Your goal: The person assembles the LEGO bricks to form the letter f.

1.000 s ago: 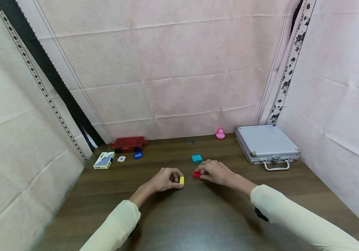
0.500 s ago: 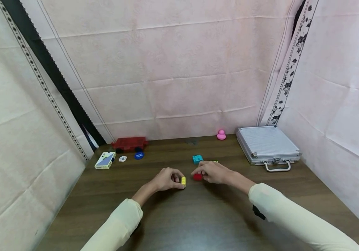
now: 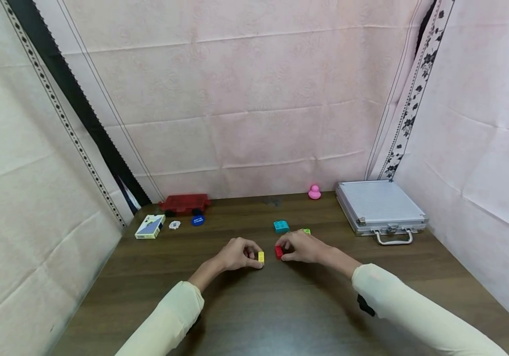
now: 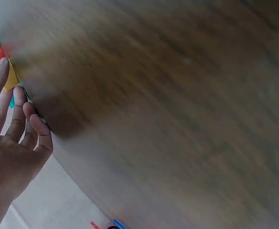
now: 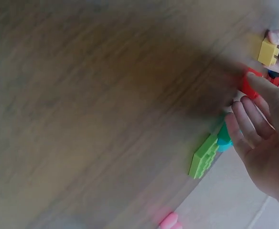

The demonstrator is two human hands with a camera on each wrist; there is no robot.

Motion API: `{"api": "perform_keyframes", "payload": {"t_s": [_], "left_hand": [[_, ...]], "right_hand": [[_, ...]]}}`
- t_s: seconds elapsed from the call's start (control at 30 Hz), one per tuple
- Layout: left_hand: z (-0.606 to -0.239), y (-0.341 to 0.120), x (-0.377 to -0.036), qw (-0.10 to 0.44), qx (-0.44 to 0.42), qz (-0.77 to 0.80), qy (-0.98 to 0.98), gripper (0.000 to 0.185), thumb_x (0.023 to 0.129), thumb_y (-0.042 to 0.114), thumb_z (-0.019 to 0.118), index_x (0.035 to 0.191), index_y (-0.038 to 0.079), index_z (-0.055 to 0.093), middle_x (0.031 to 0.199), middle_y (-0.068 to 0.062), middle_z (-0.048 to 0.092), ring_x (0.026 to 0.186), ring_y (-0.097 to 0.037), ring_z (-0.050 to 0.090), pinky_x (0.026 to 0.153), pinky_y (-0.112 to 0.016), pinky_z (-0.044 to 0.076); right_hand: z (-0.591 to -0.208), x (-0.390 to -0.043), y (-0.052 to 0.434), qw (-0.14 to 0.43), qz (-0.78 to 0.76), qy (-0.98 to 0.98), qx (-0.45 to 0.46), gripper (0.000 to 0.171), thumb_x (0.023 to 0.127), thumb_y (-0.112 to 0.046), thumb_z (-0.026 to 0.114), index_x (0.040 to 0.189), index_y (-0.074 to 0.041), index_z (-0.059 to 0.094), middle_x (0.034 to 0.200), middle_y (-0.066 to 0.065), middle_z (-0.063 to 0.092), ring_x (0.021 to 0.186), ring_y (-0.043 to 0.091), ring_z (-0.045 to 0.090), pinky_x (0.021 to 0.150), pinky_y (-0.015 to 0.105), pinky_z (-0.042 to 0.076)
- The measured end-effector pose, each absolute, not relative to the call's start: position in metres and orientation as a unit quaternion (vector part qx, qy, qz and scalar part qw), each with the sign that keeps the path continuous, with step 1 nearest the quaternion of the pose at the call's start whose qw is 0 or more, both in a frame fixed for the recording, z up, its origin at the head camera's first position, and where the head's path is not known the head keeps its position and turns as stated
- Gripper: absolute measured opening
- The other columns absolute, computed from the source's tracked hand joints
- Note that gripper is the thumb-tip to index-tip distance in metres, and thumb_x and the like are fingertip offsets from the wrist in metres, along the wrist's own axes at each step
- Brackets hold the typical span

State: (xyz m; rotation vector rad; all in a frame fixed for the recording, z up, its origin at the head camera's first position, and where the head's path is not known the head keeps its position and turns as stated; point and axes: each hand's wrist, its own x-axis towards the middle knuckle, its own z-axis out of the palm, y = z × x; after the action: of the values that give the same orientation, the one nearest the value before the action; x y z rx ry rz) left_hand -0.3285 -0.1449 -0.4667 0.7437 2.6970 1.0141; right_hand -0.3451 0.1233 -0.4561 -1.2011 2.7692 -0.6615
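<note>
In the head view my left hand [image 3: 238,254] pinches a yellow building brick [image 3: 260,257] between thumb and fingers, close over the table. To its right, my right hand [image 3: 302,246] pinches a red building brick [image 3: 278,252]. A short gap separates the two bricks. The right wrist view shows the yellow brick [image 5: 268,51] with its studs toward the left hand's fingers, and the red brick [image 5: 250,83] under the right thumb. Behind the right hand lie a teal brick [image 3: 281,226] and a lime green brick [image 5: 203,156], partly hidden by that hand in the head view.
At the back left are a red toy wagon [image 3: 185,203], a card box [image 3: 149,226], a small white piece [image 3: 174,225] and a blue disc [image 3: 198,220]. A pink rubber duck [image 3: 314,192] and a silver case [image 3: 381,205] stand at the back right. Cloth walls surround the table [image 3: 245,316].
The right hand let its fingers lift off the red brick, then took it again, and the brick now stands turned, its long side pointing away. The left hand holds the yellow brick nearly still.
</note>
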Motion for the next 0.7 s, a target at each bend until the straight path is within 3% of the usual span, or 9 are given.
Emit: {"api": "perform_keyframes", "payload": {"t_s": [0.27, 0.7], "left_hand": [[-0.469, -0.145, -0.329, 0.08, 0.251, 0.346, 0.901, 0.026, 0.084, 0.025, 0.09, 0.105, 0.013, 0.08, 0.079, 0.003, 0.065, 0.071, -0.011, 0.056, 0.065, -0.025, 0.048], [-0.468, -0.145, -0.33, 0.083, 0.245, 0.338, 0.905, 0.024, 0.084, 0.027, 0.09, 0.1, 0.013, 0.079, 0.077, 0.005, 0.065, 0.071, -0.009, 0.056, 0.064, -0.023, 0.047]], "right_hand": [[-0.457, -0.344, 0.11, 0.001, -0.271, 0.878, -0.394, 0.031, 0.093, -0.022, 0.08, 0.121, -0.01, 0.074, 0.103, -0.002, 0.075, 0.095, 0.012, 0.07, 0.084, 0.029, 0.057], [-0.455, -0.335, 0.089, -0.011, -0.283, 0.868, -0.407, 0.032, 0.095, -0.021, 0.079, 0.123, -0.007, 0.073, 0.111, 0.002, 0.075, 0.102, 0.016, 0.072, 0.088, 0.032, 0.058]]}}
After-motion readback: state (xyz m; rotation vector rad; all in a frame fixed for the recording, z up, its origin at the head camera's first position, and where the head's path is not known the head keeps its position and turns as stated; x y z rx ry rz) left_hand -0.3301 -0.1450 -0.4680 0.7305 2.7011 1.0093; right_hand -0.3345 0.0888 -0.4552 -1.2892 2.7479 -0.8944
